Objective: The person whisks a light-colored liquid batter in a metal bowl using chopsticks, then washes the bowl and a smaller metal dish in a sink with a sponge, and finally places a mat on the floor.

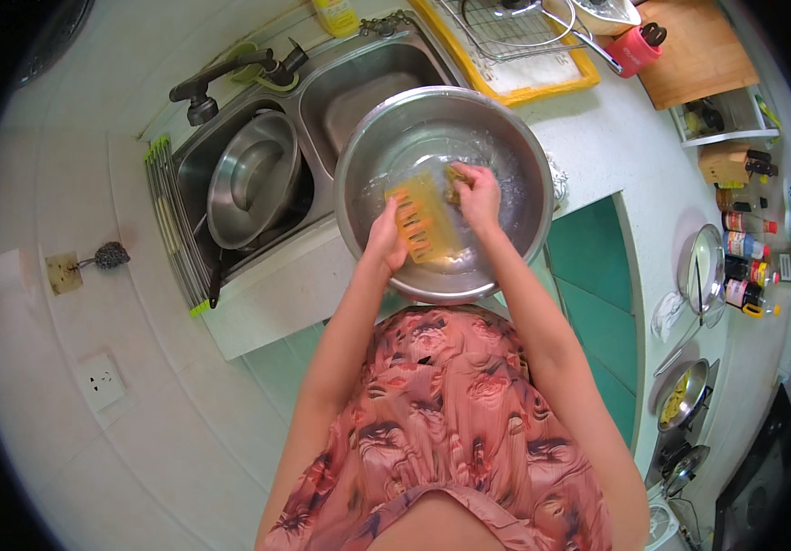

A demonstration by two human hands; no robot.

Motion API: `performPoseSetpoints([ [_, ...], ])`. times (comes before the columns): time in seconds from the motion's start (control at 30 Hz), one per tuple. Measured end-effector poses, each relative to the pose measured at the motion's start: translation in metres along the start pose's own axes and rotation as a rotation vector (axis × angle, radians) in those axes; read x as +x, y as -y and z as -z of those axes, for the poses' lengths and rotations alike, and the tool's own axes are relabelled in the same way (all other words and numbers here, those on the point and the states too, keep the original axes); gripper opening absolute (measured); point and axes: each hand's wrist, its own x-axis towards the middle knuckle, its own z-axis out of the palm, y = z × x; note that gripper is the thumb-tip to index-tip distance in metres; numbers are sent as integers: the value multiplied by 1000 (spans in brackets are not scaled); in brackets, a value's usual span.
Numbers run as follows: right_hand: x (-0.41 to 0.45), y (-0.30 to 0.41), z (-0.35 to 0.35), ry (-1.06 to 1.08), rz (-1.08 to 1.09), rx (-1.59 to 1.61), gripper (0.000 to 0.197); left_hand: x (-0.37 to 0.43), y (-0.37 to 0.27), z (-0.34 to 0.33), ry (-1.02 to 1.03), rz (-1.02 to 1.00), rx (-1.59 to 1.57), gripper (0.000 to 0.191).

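A large stainless steel basin [533, 148] stands before me at the counter's edge, partly over the right sink bowl. Inside it, my left hand [388, 237] grips the left edge of a yellow plastic piece [430, 224] with a row of slots, possibly a grater or slicer. My right hand [476, 196] holds a small yellowish thing [453, 184], blurred, close to the upper right side of the slotted piece. Whether the two touch is unclear. Some shiny, clear material or water shows on the basin's inner wall.
A smaller metal bowl [285, 148] leans in the left sink bowl, below a dark faucet [213, 79]. A roll-up rack [175, 227] lies along the sink's left edge. Beyond the basin are a yellow-rimmed tray [540, 89] with a wire rack, and a pink holder [633, 52]. Bottles [743, 244] line the right counter.
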Motion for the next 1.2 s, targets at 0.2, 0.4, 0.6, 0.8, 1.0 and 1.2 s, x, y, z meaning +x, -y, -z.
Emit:
performPoseSetpoints([
  [0.2, -25, 45, -32, 227, 151, 296, 26, 13, 1, 0, 196, -44, -251, 59],
  [0.4, -48, 59, 16, 520, 279, 319, 27, 8, -18, -2, 195, -96, -222, 51],
  [0.6, -35, 15, 56, 615, 246, 133, 28, 2, -30, -3, 151, -222, -72, 35],
  [0.8, -24, -15, 34, 49, -13, -160, 19, -5, -11, -22, -15, -207, -49, 39],
  [1.0, -74, 42, 19, 288, -67, 276, 20, 15, 33, 2, 23, -169, -323, 41],
  [1.2, -40, 9, 24, 103, -69, 204, 21, -25, 17, -17, 139, -189, -264, 41],
])
